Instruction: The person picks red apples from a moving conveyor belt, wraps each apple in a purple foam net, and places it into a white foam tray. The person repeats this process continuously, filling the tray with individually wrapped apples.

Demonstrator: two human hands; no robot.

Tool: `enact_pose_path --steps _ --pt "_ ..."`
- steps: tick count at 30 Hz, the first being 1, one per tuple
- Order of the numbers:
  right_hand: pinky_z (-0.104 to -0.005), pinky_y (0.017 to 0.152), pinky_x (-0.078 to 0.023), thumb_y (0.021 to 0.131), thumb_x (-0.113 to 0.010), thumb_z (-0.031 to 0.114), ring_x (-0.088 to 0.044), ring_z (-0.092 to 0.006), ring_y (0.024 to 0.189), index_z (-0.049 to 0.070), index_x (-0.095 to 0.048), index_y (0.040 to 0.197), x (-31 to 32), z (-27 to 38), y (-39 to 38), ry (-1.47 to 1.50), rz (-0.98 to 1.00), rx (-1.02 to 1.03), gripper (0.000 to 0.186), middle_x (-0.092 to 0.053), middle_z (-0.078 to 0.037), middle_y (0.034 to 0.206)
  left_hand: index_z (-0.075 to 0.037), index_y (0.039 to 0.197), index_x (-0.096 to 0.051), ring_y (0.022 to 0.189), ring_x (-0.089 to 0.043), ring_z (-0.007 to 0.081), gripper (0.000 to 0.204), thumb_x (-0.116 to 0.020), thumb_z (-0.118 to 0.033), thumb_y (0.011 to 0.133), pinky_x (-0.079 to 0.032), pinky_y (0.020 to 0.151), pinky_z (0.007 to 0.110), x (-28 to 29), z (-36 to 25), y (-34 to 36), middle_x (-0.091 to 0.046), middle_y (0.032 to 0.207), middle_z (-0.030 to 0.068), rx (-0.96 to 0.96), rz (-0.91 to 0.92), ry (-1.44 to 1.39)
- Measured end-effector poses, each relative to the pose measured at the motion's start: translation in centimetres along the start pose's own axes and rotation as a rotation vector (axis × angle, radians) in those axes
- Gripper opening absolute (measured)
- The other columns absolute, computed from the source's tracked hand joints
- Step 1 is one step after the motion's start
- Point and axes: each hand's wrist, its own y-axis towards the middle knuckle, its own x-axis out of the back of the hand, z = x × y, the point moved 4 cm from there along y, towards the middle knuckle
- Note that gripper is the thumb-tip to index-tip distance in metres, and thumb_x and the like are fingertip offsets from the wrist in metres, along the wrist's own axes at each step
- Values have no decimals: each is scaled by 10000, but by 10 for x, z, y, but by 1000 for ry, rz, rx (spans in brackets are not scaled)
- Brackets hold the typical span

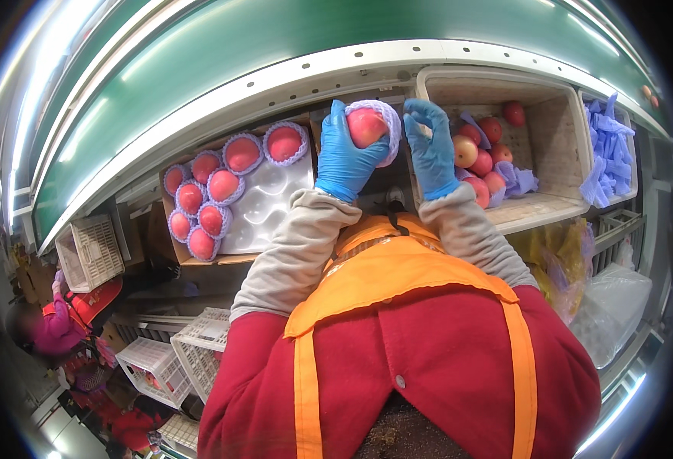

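My left hand, in a blue glove, is wrapped round a red apple. A pale purple foam net circles the apple, its rim showing along the top and right side. Just right of it, apart from the net, is my right hand, also gloved in blue. Its fingers are curled toward the thumb in a small ring, with nothing visible in them. Left of my hands lies a cardboard box with a white moulded tray. Several net-wrapped apples fill its left and far cups; other cups show bare.
To the right, a grey plastic crate holds loose apples and purple nets. A smaller bin of purple foam nets stands beyond it. A green conveyor belt runs along the far side. White crates and another person are at lower left.
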Motion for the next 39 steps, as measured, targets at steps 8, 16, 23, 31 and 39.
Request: enact_pose_path --steps 8,16,23,31,39 --pt "-353 977 -454 941 -528 387 -567 -220 1083 75 -510 1270 -13 -25 -8 901 78 -866 454 -571 -95 1221 -10 1425 -295 1084 -518 175 787 -739 -233 815 -400 981 301 17 7 4 -529 1187 89 262 232 -887" --pt "-312 862 -480 909 -590 383 -575 -150 1010 106 -515 1258 -17 -17 -5 357 311 -790 451 -572 -33 1173 -33 1264 -474 1055 -547 188 596 -766 -122 752 -457 937 314 -4 39 -17 -550 1181 79 385 107 -1065" --pt "-245 684 -476 850 -665 201 -570 -84 784 124 -544 1091 -13 -25 -22 177 146 -896 281 -592 12 957 -20 1352 -341 1115 -501 209 856 -838 -112 660 -451 952 308 7 33 -11 -467 1268 103 272 -118 -792" --pt "-259 606 -495 821 -611 35 -593 -127 699 49 -521 976 -15 -31 -7 -530 177 -146 180 -613 -33 820 -6 1378 -334 1167 -473 215 880 -838 -114 664 -425 997 321 14 1 -14 -463 1284 103 103 -166 -671" --pt "-349 810 -528 847 -687 353 -579 -201 1031 52 -454 1309 -17 0 4 254 333 -842 599 -560 -104 1157 -15 1381 -363 1184 -471 199 864 -838 -123 668 -412 1003 322 15 23 1 -478 1286 103 66 276 -651"
